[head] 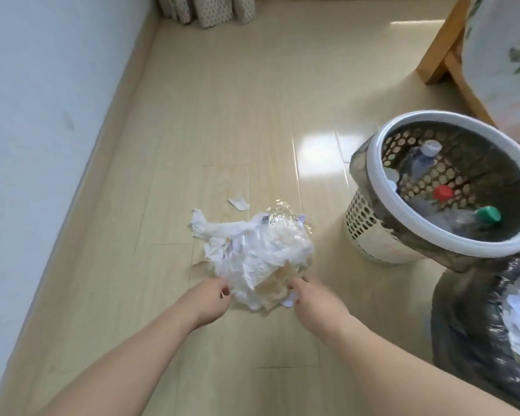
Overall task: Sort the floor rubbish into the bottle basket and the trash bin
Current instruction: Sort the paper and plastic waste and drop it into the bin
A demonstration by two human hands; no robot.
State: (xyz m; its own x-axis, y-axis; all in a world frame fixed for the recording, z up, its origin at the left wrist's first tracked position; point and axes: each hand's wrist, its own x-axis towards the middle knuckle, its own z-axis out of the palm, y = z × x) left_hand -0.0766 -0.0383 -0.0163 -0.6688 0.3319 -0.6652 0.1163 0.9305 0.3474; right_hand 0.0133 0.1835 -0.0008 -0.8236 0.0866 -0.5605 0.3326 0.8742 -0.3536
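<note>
Rubbish pile (258, 253) | pale wood floor (222, 115) | white wall (42, 85) left

My left hand (211, 298) fingertips buried under rubbish pile (254, 259); can't see grip. Right hand (314, 306) fingers likewise tucked beneath pile edge. Trash bin (475, 349) cut off by right and bottom edges, contents blurred white. Bottles inside bottle basket (370, 223) partly hidden by rim, bodies indistinct. Bed frame (442, 52) cropped at right.
</note>
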